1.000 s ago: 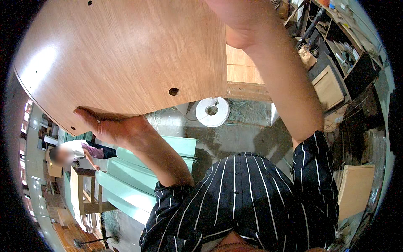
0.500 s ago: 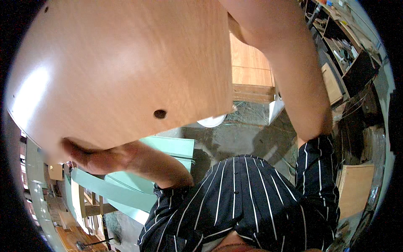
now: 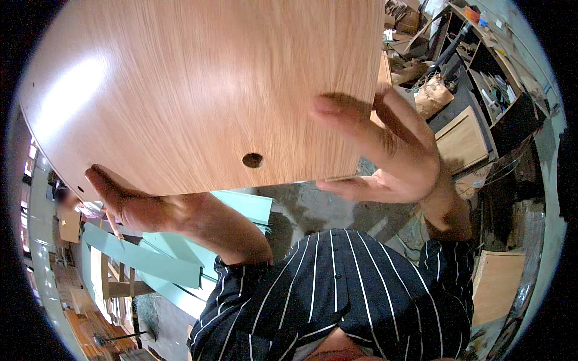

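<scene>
A large wood-grain panel, pale brown with a glossy face and a dark round hole near its lower edge, fills the upper view at a tilt. My left hand grips it at the lower left edge, thumb on the face and the other fingers hidden behind. Around the lower right corner is my right hand; one digit lies over the face, and others pass beside and below the edge. Its fingertips behind the panel are hidden.
Pale green boards lie on a wooden stand at the lower left, with another person beyond them. Dark shelves full of odds and ends stand at the right. A light wooden board leans at the lower right.
My right hand has come down from beyond the upper edge to the panel's lower right corner. The panel has shifted right. Another person has come into view at the left.
</scene>
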{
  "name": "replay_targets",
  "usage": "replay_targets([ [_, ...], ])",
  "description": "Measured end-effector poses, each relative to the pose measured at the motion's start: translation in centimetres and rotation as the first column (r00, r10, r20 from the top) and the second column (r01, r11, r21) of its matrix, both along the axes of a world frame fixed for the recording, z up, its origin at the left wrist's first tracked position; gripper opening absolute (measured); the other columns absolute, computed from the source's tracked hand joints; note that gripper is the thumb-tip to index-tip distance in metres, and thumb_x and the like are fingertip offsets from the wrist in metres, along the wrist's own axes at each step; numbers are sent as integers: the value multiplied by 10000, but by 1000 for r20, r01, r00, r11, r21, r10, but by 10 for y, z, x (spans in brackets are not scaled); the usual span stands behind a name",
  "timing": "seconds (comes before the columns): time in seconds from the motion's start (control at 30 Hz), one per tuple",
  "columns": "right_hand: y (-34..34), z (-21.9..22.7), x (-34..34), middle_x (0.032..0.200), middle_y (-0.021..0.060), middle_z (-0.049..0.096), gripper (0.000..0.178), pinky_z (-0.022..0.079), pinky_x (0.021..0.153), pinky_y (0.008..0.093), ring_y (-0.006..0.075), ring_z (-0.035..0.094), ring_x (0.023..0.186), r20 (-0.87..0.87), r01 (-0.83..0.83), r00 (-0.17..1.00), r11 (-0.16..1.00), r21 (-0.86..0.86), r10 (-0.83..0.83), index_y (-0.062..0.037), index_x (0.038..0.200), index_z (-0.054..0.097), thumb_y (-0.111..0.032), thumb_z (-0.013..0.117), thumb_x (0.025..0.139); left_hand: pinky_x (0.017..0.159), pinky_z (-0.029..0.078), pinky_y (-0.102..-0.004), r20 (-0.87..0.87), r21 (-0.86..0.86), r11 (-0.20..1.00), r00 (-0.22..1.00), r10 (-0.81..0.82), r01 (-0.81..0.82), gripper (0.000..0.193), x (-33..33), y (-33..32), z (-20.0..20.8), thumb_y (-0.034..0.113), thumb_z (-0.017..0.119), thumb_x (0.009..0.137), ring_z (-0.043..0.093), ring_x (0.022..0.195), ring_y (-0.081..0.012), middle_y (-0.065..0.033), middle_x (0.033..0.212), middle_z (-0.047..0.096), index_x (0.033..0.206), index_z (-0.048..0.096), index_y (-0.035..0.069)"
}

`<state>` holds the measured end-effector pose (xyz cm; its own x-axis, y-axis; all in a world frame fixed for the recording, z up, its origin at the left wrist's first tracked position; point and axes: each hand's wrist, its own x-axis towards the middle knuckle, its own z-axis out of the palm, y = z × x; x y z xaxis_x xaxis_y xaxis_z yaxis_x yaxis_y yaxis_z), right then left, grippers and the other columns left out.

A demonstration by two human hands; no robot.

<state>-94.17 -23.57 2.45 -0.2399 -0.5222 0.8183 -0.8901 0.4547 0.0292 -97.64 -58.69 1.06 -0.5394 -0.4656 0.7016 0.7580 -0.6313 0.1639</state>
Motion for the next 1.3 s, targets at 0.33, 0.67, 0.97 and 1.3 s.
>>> replay_targets([
  [0.33,2,-3,2,1235,221,793,811,642,851,396,311,774,1044,-27,-50,999,991,-125,47,-76,1358,821,-168,1042,583,1289,414,-555,143,76,985,980,140,-152,607,4,41,20,341,546,1157,550,1514,-306,-193,1681,539,1673,450,36],
  [0.67,6,-1,5,1194,179,803,773,635,906,433,320,787,1092,-34,-116,993,977,-181,112,-118,1300,854,-113,1054,553,1372,312,-530,219,24,925,905,364,-378,639,12,50,28,334,598,1143,474,1586,-322,-176,1723,500,1666,438,2],
  [0.97,6,-11,1,1139,123,807,697,619,842,399,264,791,1024,-61,-112,993,974,-197,101,-169,1247,875,-125,1035,570,1239,554,-458,212,-122,783,755,621,-610,577,6,57,12,362,606,1144,582,1487,-223,-196,1663,524,1606,511,30],
  [1.3,6,-18,-11,1045,64,779,719,591,764,366,211,772,913,-148,-187,976,962,-198,159,-165,1235,874,-154,1034,534,1328,361,-593,-156,-179,848,836,-526,500,561,-8,7,-6,280,572,1153,550,1527,-342,-209,1688,543,1644,510,15],
])
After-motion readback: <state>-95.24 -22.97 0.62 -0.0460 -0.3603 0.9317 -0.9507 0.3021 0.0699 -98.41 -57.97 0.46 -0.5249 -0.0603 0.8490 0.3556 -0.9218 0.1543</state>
